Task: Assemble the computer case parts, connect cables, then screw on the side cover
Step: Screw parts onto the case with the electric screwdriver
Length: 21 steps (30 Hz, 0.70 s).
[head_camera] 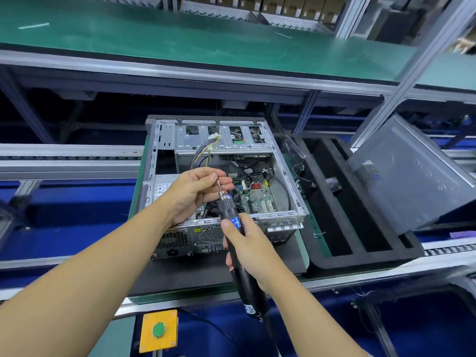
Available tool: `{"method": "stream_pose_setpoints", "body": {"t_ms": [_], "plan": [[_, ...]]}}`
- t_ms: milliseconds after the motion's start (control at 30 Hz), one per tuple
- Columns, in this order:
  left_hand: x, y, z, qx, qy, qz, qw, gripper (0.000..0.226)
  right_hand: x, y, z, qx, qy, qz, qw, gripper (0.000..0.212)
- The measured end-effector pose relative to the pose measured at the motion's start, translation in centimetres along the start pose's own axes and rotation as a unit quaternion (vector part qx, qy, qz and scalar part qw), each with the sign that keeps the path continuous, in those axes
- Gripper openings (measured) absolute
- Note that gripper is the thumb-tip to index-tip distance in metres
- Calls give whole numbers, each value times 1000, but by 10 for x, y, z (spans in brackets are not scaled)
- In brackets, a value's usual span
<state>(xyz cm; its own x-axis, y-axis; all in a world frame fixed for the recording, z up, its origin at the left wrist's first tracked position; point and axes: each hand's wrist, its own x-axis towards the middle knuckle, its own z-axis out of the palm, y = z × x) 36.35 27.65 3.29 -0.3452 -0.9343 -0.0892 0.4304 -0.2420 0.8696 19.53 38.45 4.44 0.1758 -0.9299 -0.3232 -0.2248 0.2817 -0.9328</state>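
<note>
Two bare hands work just above the open grey metal computer case [180,238], which lies on its side on the worktop, open face up. The right hand [253,251] has its fingers wrapped round the corded black electric screwdriver [228,210], held over the case's near rear panel. The left hand [195,191] has its fingers pinching the thin metal bit [219,185] at its tip, over the case's middle; whether a screw sits there is too small to tell.

A screw is probably being seated on the bit. It should sit square on the tip before the driver is lowered, so nothing drops onto the board.

Inside the case lie a green motherboard [257,197] toward its right side, a yellow and purple cable bundle [203,153] with white plugs near its far drive bays, and a silver power supply [162,188] at its left. Right of the case, a black foam tray [360,256] with long slots holds a small black part [332,182]. The grey metal side cover [412,176] leans further right of the case, not yet fitted.
</note>
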Motion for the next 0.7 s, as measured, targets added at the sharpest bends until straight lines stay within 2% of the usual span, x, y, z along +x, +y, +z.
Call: {"method": "stream_pose_setpoints", "body": {"t_ms": [233, 533, 700], "plan": [[1, -2, -3, 0, -21, -1, 1000, 17, 2, 1, -3, -15, 0, -2, 1000, 17], [5, 6, -5, -22, 4, -78, 997, 18, 1, -4, -6, -49, 6, -10, 999, 19], [0, 3, 10, -45, 29, -106, 993, 17, -6, -4, -10, -29, 1, -6, 1000, 22]]}}
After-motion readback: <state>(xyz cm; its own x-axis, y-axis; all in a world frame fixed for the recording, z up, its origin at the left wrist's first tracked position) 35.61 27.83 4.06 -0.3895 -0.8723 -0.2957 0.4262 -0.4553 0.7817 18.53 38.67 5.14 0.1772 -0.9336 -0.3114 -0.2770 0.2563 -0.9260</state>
